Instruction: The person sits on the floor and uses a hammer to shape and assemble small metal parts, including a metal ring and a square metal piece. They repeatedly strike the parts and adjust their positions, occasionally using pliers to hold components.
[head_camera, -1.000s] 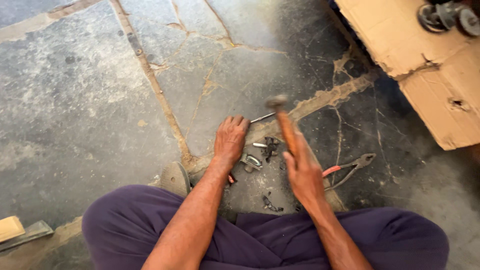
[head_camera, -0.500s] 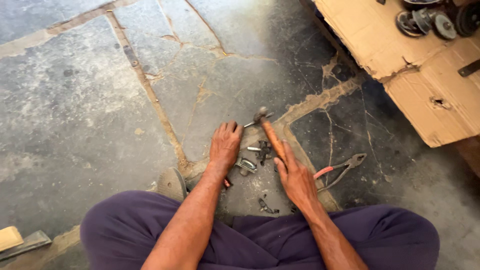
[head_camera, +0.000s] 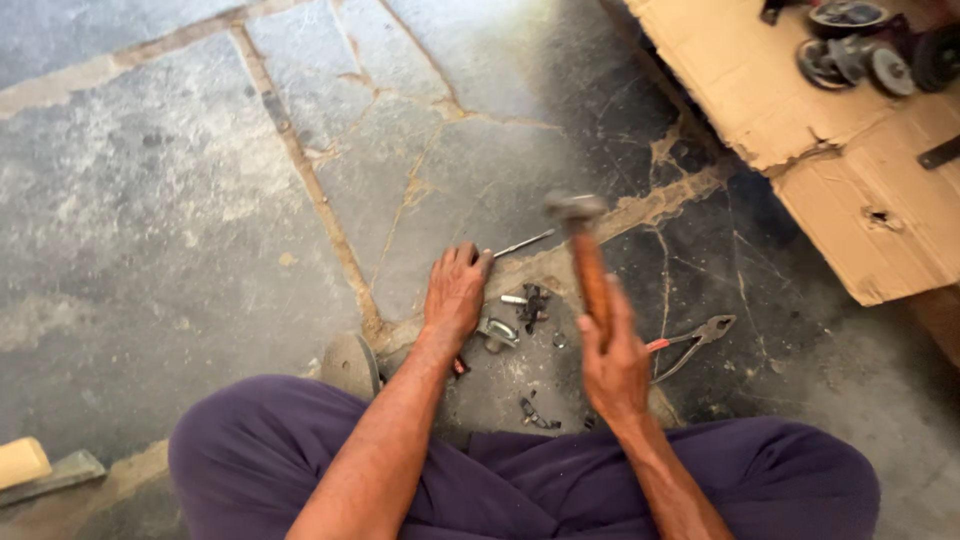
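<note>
I sit cross-legged on a cracked stone floor. My right hand grips the wooden handle of a hammer, whose metal head is raised above the floor. My left hand lies flat on the floor with the fingers pressing the near end of a thin metal rod. Between my hands lie several small metal parts, among them a bent clip and dark bits.
Pliers with red grips lie right of my right hand. A torn cardboard sheet at the top right carries several round metal wheels. A wooden-handled tool lies at the lower left. My knees in purple cloth fill the bottom.
The hammer swung down onto the parts between my hands and has now risen again. My left hand stayed on the rod.
</note>
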